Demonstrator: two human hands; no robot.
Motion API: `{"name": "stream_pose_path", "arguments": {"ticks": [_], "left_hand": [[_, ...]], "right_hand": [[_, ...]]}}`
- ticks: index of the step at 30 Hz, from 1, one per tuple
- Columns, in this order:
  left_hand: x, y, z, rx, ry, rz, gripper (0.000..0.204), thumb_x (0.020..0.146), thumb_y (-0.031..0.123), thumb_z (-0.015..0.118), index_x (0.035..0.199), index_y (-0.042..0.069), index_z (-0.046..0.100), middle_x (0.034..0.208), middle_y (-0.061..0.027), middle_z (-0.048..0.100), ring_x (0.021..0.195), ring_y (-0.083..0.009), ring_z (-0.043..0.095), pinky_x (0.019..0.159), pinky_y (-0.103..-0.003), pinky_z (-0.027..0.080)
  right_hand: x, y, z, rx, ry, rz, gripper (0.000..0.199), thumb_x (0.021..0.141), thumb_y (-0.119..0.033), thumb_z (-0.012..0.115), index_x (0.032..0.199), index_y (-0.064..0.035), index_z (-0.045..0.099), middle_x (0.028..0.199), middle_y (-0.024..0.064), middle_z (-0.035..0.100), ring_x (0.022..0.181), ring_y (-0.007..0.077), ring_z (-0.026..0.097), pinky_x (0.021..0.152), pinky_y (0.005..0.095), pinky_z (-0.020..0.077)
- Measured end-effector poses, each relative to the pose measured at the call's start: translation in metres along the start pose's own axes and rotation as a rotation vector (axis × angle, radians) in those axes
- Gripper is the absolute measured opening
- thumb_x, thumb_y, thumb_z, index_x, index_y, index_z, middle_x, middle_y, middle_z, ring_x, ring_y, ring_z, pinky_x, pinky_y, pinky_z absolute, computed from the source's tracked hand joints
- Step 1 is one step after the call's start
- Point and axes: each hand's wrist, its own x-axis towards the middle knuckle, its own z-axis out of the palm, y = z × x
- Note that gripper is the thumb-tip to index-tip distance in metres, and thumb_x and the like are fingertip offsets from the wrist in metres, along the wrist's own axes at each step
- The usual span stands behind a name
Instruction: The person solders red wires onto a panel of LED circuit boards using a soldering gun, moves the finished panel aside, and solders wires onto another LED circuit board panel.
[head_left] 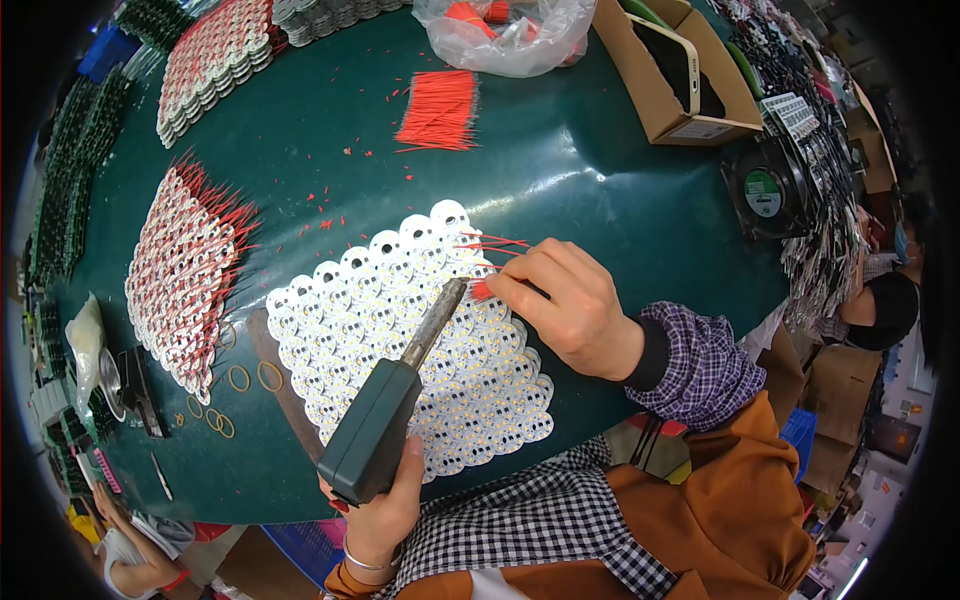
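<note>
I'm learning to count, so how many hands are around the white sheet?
2. The left hand, by the sheet's lower edge, grips a green tool, which partly hides it. The right hand, at the upper right, appears to pinch red wires.

Cdbd box top R, blk fan nearby, rubber bands on L.

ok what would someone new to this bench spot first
Probably the white panel of round boards at the centre of the green table, with a dark tool held over it by the left hand. Then the red wires: a flat bundle further back, and more bristling from the boards at the left.
</note>
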Motion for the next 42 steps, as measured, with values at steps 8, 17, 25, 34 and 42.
{"name": "stream_pose_path", "arguments": {"ticks": [8, 17, 25, 34, 42], "left_hand": [[-0.003, -0.003, -0.001, 0.013, -0.001, 0.040, 0.027, 0.084, -0.010, 0.068, 0.110, -0.006, 0.061, 0.089, -0.0070, 0.064, 0.059, -0.0081, 0.055, 0.049, -0.023, 0.044], [-0.007, 0.000, 0.000, -0.035, 0.052, 0.021, 0.035, 0.085, -0.010, 0.066, 0.118, -0.006, 0.058, 0.102, -0.0104, 0.065, 0.060, -0.0081, 0.054, 0.049, -0.023, 0.044], [-0.014, 0.004, -0.002, -0.067, 0.030, -0.018, 0.037, 0.086, -0.008, 0.066, 0.122, -0.005, 0.059, 0.101, -0.0101, 0.066, 0.059, -0.0075, 0.053, 0.050, -0.023, 0.042], [-0.019, 0.009, 0.001, -0.135, -0.019, -0.164, 0.034, 0.088, -0.005, 0.068, 0.121, -0.005, 0.061, 0.092, -0.0079, 0.065, 0.062, -0.0075, 0.054, 0.053, -0.022, 0.044], [-0.019, 0.004, 0.003, -0.111, -0.023, -0.119, 0.035, 0.086, -0.008, 0.069, 0.120, -0.005, 0.061, 0.097, -0.0075, 0.066, 0.065, -0.0079, 0.057, 0.054, -0.022, 0.047]], "right_hand": [[0.000, 0.000, 0.001, -0.003, 0.011, -0.004, 0.028, 0.070, -0.004, 0.069, 0.097, 0.0016, 0.069, 0.088, 0.0085, 0.063, 0.075, 0.0230, 0.060, 0.062, 0.0328, 0.0477], [0.000, -0.002, -0.001, -0.029, -0.004, 0.009, 0.027, 0.070, -0.005, 0.069, 0.097, 0.0008, 0.070, 0.088, 0.0080, 0.063, 0.076, 0.0232, 0.061, 0.064, 0.0339, 0.0491], [-0.011, -0.008, -0.008, -0.030, 0.060, -0.027, 0.023, 0.072, -0.007, 0.072, 0.093, -0.0002, 0.066, 0.089, 0.0075, 0.064, 0.081, 0.0251, 0.062, 0.075, 0.0364, 0.0525], [-0.017, -0.008, -0.010, -0.013, 0.009, 0.001, 0.029, 0.069, -0.007, 0.069, 0.097, 0.0008, 0.068, 0.090, 0.0087, 0.065, 0.079, 0.0255, 0.063, 0.071, 0.0361, 0.0537], [-0.017, -0.007, -0.008, -0.013, 0.024, -0.004, 0.023, 0.071, -0.005, 0.071, 0.092, 0.0005, 0.066, 0.084, 0.0066, 0.061, 0.075, 0.0223, 0.058, 0.067, 0.0334, 0.0492]]}}
